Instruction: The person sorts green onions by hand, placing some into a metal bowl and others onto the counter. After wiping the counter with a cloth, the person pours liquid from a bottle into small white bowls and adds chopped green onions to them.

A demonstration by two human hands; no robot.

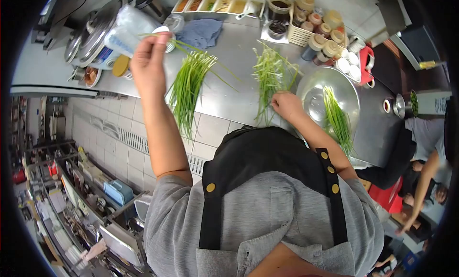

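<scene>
My left hand (149,62) is raised above the counter's left part, its thumb and fingers pinched on a thin green chive stalk. Below and to its right lies a bunch of long chives (187,88), pale ends away from me, green tips over the front edge. My right hand (288,105) is closed at the near right side of a loose, tangled heap of chives (268,74). What its curled fingers hold, if anything, is hidden. Just right of that hand stands a large steel bowl (311,93). Another bunch of chives (337,117) leans across the bowl's inside and rim.
Along the back are a row of condiment trays (220,4), a blue cloth (198,32) and a basket (300,36) near several sauce bottles. A red-handled holder (367,64) stands behind the bowl. Pots and lids (98,28) crowd the left. Other people are at the far right.
</scene>
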